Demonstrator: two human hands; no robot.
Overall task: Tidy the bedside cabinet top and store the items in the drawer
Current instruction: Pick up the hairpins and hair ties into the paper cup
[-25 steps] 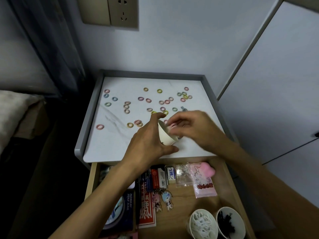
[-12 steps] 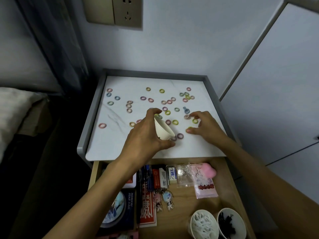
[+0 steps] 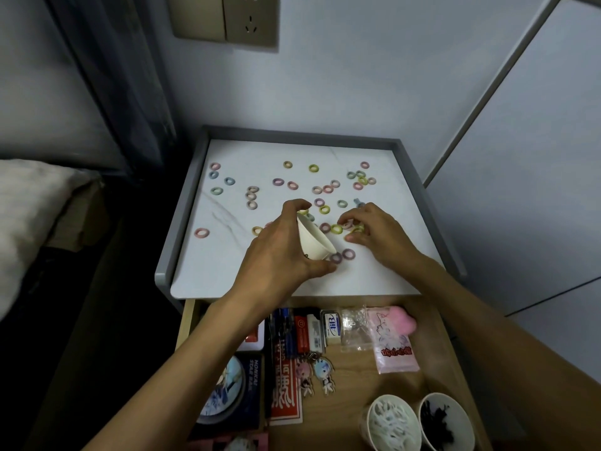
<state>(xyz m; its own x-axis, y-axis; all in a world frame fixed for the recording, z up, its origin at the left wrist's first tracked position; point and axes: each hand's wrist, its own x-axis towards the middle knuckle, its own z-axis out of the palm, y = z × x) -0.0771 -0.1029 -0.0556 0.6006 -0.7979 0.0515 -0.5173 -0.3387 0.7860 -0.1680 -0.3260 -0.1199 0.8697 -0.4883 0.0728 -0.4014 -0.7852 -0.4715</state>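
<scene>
Fingers (image 3: 353, 237) of right hand (image 3: 377, 236) pinched on hair ties (image 3: 336, 228); paper cup (image 3: 313, 240) held alongside by left hand (image 3: 279, 255). Gathering step; drop-in needed next.

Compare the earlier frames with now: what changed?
The right hand left the cup, moved right to the loose rings and now pinches some. The left hand still holds the tilted cup; the drawer stays open.
</scene>
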